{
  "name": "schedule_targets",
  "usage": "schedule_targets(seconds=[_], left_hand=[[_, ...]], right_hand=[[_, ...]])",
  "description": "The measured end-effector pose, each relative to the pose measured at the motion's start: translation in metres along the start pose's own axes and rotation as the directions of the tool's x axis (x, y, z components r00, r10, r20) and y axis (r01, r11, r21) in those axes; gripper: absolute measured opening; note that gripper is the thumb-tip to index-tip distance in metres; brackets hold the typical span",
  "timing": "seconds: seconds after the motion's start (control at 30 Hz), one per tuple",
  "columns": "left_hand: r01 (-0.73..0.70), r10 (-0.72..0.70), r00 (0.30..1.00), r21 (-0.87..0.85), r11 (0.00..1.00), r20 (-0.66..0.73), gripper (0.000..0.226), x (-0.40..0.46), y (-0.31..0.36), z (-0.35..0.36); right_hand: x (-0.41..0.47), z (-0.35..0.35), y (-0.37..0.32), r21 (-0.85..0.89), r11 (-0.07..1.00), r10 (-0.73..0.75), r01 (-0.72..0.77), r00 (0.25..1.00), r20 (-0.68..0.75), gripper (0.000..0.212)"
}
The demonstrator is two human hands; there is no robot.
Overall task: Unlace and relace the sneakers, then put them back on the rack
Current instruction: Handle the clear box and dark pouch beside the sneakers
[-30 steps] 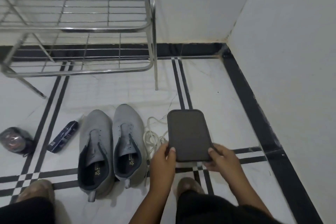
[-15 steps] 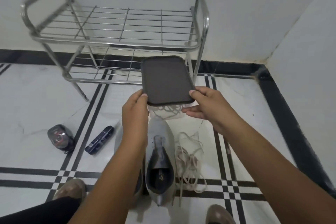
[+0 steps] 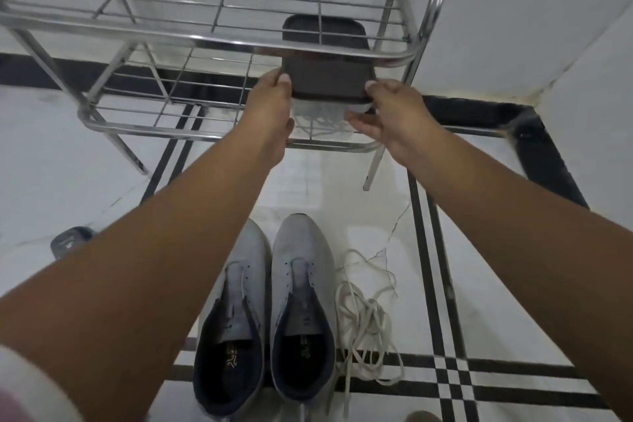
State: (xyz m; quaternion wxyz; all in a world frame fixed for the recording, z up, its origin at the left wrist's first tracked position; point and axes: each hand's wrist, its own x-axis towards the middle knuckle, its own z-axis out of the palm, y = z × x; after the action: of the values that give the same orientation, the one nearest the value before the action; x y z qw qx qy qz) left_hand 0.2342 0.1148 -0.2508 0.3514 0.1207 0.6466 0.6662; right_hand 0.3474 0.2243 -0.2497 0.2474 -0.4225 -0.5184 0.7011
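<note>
Both hands are out at the rack, the left hand and right hand pinching the near corners of a dark phone between the rack's 2 shelves. The 2 grey sneakers sit well back from that grip, side by side on the floor between the forearms, toes toward the rack. Their loose white laces lie piled just right of the right shoe.

Dark flat phone between rack tiers; dark round object on floor, left.
</note>
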Motion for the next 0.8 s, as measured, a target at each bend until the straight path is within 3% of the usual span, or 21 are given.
schedule_targets(seconds=[0.17,0.3,0.37,0.4,0.47,0.53,0.63,0.8], left_hand=[[-0.049,0.056,0.995,0.086,0.995,-0.084,0.027,0.009,-0.012,-0.006],[-0.101,0.209,0.958,0.451,0.887,-0.195,0.028,-0.046,-0.066,-0.033],[-0.079,0.236,0.952,0.592,0.802,-0.194,0.031,-0.090,-0.113,-0.056],[-0.028,0.206,0.960,0.671,0.741,-0.187,0.034,-0.111,-0.137,-0.065],[0.107,0.105,0.979,0.884,0.455,-0.173,0.042,-0.149,-0.180,-0.075],[0.111,0.049,0.991,0.967,0.230,-0.125,0.047,-0.177,-0.208,-0.077],[0.047,0.065,0.996,0.993,0.107,-0.054,0.047,-0.194,-0.224,-0.078],[0.046,0.072,0.996,0.997,0.061,-0.051,0.039,-0.203,-0.226,-0.078]], right_hand=[[-0.006,0.001,0.004,-0.048,0.998,-0.042,0.039,0.997,-0.063,0.034],[-0.054,-0.029,0.069,-0.387,0.913,-0.199,0.127,0.968,-0.153,0.016],[-0.086,-0.051,0.133,-0.644,0.746,-0.239,0.173,0.971,-0.015,0.016],[-0.104,-0.061,0.167,-0.764,0.620,-0.170,0.180,0.981,0.093,0.025],[-0.139,-0.081,0.231,-0.941,0.260,0.071,0.217,0.967,0.243,0.047],[-0.168,-0.102,0.271,-0.964,0.024,0.227,0.265,0.938,0.263,0.063],[-0.182,-0.144,0.281,-0.941,-0.101,0.217,0.322,0.931,0.295,0.077],[-0.182,-0.227,0.263,-0.974,-0.206,0.146,0.092,0.987,0.062,0.064]])
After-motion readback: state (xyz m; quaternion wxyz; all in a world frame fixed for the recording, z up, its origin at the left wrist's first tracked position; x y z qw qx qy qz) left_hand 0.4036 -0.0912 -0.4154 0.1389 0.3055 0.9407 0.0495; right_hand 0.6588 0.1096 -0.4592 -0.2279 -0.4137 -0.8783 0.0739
